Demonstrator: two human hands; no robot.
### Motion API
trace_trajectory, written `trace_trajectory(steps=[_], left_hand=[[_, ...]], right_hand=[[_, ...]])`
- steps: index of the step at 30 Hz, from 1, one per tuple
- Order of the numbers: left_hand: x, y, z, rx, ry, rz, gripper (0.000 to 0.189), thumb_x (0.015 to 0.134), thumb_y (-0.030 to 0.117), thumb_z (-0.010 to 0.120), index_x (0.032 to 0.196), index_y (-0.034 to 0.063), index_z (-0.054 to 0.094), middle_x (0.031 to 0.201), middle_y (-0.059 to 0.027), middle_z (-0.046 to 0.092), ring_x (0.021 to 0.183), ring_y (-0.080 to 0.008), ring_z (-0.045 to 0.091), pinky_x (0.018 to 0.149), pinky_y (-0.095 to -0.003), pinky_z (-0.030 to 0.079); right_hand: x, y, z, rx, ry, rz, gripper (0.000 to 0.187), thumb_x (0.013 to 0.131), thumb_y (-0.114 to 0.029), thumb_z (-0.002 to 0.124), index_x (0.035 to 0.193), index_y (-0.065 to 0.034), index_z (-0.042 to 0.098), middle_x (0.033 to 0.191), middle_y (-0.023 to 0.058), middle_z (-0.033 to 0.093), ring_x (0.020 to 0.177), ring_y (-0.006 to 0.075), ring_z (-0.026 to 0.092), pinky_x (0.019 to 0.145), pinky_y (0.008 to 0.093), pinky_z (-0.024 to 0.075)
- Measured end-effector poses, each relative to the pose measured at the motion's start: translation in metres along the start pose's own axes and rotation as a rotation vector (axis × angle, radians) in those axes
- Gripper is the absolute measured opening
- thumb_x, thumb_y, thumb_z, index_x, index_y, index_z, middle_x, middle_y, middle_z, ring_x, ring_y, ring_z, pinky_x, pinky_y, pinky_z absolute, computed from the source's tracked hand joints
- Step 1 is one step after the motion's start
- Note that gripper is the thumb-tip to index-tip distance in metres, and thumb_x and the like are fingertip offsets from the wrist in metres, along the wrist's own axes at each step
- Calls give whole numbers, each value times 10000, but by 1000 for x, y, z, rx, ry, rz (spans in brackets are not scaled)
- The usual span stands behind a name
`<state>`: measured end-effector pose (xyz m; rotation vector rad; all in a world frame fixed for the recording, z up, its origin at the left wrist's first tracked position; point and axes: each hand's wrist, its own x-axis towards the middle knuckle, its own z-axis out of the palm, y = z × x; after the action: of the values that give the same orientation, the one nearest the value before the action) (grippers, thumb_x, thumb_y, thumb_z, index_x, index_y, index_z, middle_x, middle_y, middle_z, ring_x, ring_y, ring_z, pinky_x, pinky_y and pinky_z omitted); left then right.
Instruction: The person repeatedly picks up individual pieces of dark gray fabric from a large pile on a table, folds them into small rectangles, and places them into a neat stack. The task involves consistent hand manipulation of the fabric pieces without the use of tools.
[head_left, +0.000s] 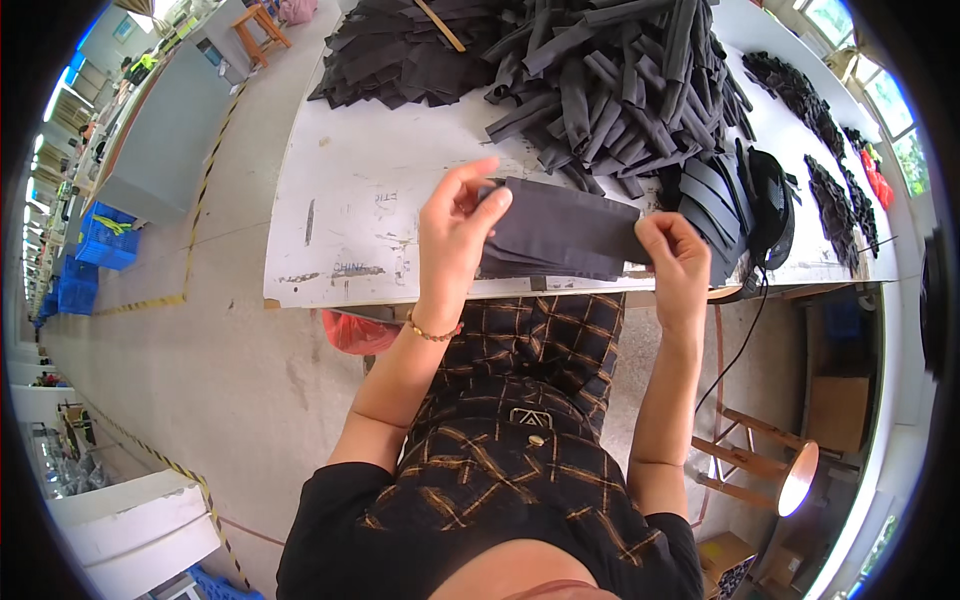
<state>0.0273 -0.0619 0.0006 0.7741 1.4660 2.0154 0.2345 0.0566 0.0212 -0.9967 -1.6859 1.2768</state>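
Note:
Between my hands a dark fabric strip (566, 217) is held out flat, above a stack of like pieces (547, 266) at the table's front edge. My left hand (461, 225) pinches its left end between thumb and fingers. The right end is gripped by my right hand (675, 251). Behind them lies a large heap of folded or rolled dark fabric strips (600, 90), and to its left a spread pile of flat dark pieces (412, 60) with a thin wooden stick (441, 26) on top.
Grey panels (709, 199) and a black mesh item (771, 199) lie right of my hands on the white table (360, 172). Further right are small dark bundles (829, 210). A wooden stool (795, 476) stands at lower right, and a red plastic bag (360, 332) hangs below the table edge.

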Motion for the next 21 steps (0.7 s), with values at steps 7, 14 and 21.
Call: trace_trajectory(steps=[7,14,21], left_hand=[[1,-47,-12,906,19,571,147,760,120,780,878,75,702,854,-52,600,792,-234,559,716,-354,478],[83,-15,-5,631,-242,337,111,856,141,701,937,65,705,864,-79,681,760,-203,633,709,-338,502],[200,-82,29,951,-240,402,268,799,235,782,943,19,713,930,-115,707,827,-196,686,766,-314,530]], right_hand=[[-7,50,18,-641,143,-144,172,847,-164,737,857,-13,655,727,49,597,642,166,552,609,300,450],[2,68,-53,-797,143,-282,151,834,-101,701,964,-37,659,936,99,629,916,292,581,758,387,468],[-1,102,-63,-1298,-174,-560,299,830,-75,625,1110,30,620,1005,121,590,957,294,552,831,390,473]])
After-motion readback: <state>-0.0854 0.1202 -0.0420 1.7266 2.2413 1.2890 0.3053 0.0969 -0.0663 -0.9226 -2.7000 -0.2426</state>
